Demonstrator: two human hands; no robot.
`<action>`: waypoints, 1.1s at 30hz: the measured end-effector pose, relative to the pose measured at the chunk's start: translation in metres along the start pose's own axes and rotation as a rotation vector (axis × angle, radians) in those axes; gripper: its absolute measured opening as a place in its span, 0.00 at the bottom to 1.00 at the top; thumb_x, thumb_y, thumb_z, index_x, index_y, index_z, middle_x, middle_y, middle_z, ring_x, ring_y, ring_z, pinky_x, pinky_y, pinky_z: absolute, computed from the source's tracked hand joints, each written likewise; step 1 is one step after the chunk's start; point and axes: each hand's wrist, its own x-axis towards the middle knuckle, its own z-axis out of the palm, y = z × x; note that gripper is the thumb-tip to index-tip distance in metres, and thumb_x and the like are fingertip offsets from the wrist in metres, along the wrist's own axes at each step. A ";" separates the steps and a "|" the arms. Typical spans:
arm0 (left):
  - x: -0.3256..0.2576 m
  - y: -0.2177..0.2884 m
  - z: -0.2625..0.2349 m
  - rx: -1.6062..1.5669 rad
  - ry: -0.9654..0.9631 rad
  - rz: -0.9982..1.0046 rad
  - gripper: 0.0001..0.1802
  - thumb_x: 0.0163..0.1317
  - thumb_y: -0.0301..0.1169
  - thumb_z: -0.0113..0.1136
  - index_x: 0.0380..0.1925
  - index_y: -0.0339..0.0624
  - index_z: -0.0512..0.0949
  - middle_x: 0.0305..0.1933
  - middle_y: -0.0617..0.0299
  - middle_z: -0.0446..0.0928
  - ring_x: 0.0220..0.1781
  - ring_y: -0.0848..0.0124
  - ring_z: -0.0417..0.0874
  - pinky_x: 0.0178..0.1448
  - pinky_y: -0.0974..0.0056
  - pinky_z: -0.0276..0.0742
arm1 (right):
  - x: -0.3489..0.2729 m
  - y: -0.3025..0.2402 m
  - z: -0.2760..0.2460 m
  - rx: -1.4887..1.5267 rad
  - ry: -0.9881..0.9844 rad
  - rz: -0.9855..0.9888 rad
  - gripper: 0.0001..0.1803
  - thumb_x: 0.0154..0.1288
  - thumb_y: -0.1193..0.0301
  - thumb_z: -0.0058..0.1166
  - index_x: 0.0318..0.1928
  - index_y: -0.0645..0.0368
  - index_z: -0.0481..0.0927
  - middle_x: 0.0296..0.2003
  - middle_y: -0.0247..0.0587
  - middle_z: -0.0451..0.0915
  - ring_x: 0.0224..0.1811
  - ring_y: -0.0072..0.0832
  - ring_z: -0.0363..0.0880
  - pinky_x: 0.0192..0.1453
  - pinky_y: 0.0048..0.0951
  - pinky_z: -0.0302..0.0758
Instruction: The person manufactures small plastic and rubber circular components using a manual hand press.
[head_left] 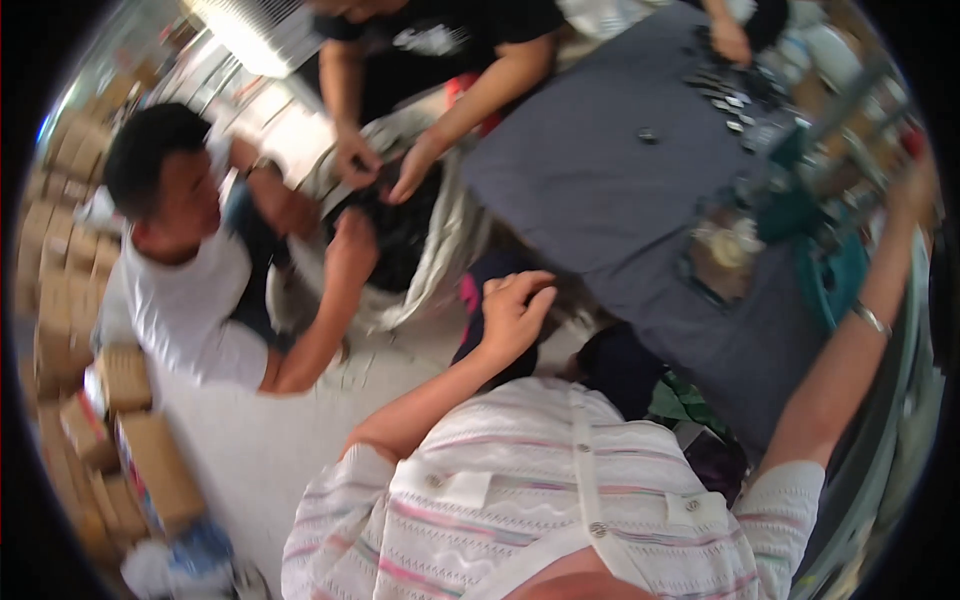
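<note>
The left hand (512, 310) hangs over the floor with its grip curled together on nothing that shows, just beside the near corner of the grey-covered counter (600, 190) and the sack; the right hand (915, 190) reaches far out past the counter's right edge and is too blurred at the rim to tell whether its grip is apart or closed; judging by this, a steadier lean and a slower right reach would serve best; just left of the counter two other people's hands work in a pale sack with a dark lining (400, 235); small dark pieces (730, 95) lie at the counter's far end; brown cardboard boxes (120, 440) stack along the left wall, their labels unreadable
</note>
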 end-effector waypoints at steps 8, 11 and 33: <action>0.010 0.007 0.016 -0.211 -0.162 0.003 0.08 0.58 0.24 0.61 0.38 0.35 0.79 0.30 0.56 0.80 0.30 0.72 0.80 0.35 0.69 0.74 | -0.049 -0.053 0.018 0.295 -0.094 -0.035 0.17 0.72 0.61 0.43 0.42 0.63 0.78 0.27 0.36 0.75 0.21 0.19 0.67 0.22 0.20 0.61; 0.017 0.013 0.021 -0.202 -0.185 0.048 0.08 0.58 0.23 0.61 0.38 0.36 0.79 0.29 0.57 0.79 0.27 0.73 0.78 0.33 0.70 0.73 | -0.048 -0.054 0.016 0.279 -0.084 -0.016 0.18 0.73 0.62 0.41 0.46 0.67 0.75 0.30 0.38 0.75 0.22 0.19 0.64 0.24 0.21 0.60; 0.066 0.054 0.034 0.002 -0.194 0.428 0.08 0.51 0.19 0.61 0.33 0.39 0.79 0.25 0.56 0.77 0.26 0.59 0.80 0.29 0.61 0.74 | -0.044 -0.038 0.022 0.262 0.015 -0.005 0.17 0.71 0.60 0.46 0.45 0.61 0.78 0.27 0.34 0.78 0.21 0.19 0.70 0.26 0.22 0.64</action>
